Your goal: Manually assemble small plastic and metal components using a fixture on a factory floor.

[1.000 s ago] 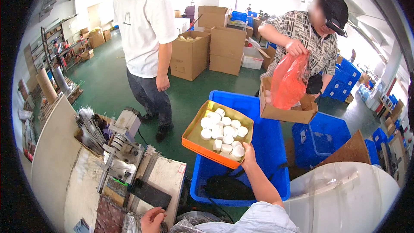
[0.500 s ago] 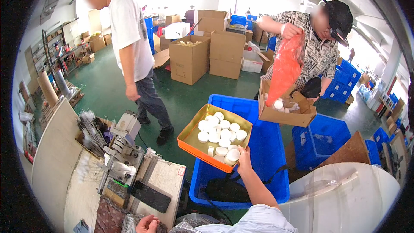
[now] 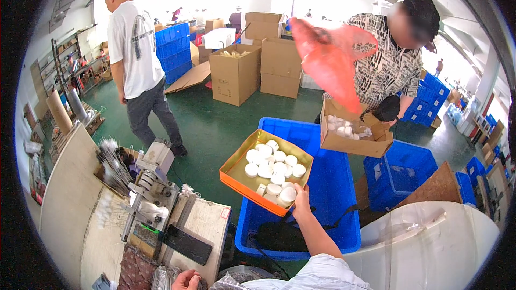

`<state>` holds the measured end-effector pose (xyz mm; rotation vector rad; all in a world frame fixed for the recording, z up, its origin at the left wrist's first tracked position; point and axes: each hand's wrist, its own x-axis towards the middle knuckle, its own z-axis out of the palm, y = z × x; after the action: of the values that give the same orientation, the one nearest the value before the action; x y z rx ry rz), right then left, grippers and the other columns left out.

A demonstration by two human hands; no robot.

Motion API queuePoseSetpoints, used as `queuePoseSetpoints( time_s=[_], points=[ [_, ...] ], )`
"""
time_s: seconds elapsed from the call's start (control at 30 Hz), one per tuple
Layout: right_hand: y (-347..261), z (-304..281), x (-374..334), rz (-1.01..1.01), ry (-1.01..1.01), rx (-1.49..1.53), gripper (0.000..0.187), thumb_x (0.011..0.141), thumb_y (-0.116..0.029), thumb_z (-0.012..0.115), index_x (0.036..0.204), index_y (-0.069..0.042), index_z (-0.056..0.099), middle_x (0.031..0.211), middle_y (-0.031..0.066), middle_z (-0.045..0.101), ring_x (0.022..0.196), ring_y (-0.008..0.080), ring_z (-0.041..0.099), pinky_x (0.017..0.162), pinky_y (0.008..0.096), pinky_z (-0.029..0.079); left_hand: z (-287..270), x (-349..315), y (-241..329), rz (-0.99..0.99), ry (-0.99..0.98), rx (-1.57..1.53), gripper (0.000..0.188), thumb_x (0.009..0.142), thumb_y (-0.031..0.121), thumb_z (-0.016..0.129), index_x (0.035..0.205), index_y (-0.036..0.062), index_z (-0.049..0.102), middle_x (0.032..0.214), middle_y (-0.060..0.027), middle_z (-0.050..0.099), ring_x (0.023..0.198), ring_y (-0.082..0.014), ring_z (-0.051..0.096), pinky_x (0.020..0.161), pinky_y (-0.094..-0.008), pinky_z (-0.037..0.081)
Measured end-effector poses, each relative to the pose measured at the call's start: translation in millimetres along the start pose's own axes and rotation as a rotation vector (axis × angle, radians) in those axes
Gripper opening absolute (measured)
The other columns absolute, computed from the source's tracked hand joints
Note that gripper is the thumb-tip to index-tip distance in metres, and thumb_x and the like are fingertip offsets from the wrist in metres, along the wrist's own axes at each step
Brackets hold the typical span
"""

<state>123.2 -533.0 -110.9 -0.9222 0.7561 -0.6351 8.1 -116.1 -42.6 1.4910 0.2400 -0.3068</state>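
Over the left edge of the blue crate [image 3: 339, 182], my right hand [image 3: 302, 202] pinches the orange tin [image 3: 250, 196], mouth up, presumably so white discs [image 3: 264, 170] stay in. By the desk [image 3: 214, 217], my left hand [image 3: 186, 280] curls, grip unclear.

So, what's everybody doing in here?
One person's right hand holds an orange box of white round pieces, partly over a blue crate. Their left hand is low, near a black phone. A co-worker holds a cardboard box with white pieces; a red bag is up in front of them. Another person faces away.
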Motion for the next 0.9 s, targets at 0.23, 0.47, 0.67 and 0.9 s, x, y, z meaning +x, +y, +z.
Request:
queuePoseSetpoints(
  time_s=[0.23, 0.47, 0.67, 0.9],
  points=[
    [7.0, -6.7, 3.8, 0.004, -0.009, -0.009, 0.044, 0.087, -0.017, 0.050, 0.128, -0.006, 0.038, 0.116, 0.0105, 0.053, 0.102, 0.0219, 0.055, 0.085, 0.0358, 0.046, -6.8, -0.3, -11.1, 0.098, -0.045, 0.174, 0.032, 0.089, 0.012, 0.058, 0.115, -0.0054, 0.055, 0.089, -0.0081, 0.062, 0.072, -0.0123, 0.055, 0.065, -0.0244, 0.045],
    [1.0, -1.5, -2.4, -0.021, -0.043, -0.050, 0.048, 0.087, -0.017, 0.052, 0.129, -0.001, 0.033, 0.117, 0.0124, 0.050, 0.102, 0.0222, 0.054, 0.087, 0.0341, 0.045, 0.1, -7.5, 11.5, 0.020, -0.026, 0.158, 0.037, 0.089, 0.018, 0.059, 0.117, -0.0049, 0.054, 0.096, -0.0108, 0.063, 0.078, -0.0143, 0.057, 0.069, -0.0267, 0.046],
    [7.1, -8.3, 12.7, -0.029, -0.080, -0.100, 0.049, 0.087, -0.018, 0.053, 0.128, -0.002, 0.033, 0.117, 0.0123, 0.050, 0.102, 0.0222, 0.054, 0.087, 0.0346, 0.045, 33.2, 29.6, 76.2, 0.381, -0.166, 0.338, 0.052, 0.076, 0.003, 0.066, 0.124, -0.0020, 0.046, 0.107, -0.0133, 0.060, 0.089, -0.0173, 0.062, 0.075, -0.0282, 0.051],
    [36.2, -27.3, 40.3, 0.077, -0.423, 0.432, 0.047, 0.087, -0.021, 0.053, 0.127, -0.002, 0.035, 0.116, 0.0117, 0.050, 0.102, 0.0212, 0.054, 0.083, 0.0354, 0.048, 169.9, 92.1, 133.4, 0.801, -0.451, 0.610, 0.103, 0.062, 0.011, 0.080, 0.143, 0.0069, 0.015, 0.144, -0.0172, 0.025, 0.091, -0.0223, 0.062, 0.075, -0.0301, 0.053]
  ],
)
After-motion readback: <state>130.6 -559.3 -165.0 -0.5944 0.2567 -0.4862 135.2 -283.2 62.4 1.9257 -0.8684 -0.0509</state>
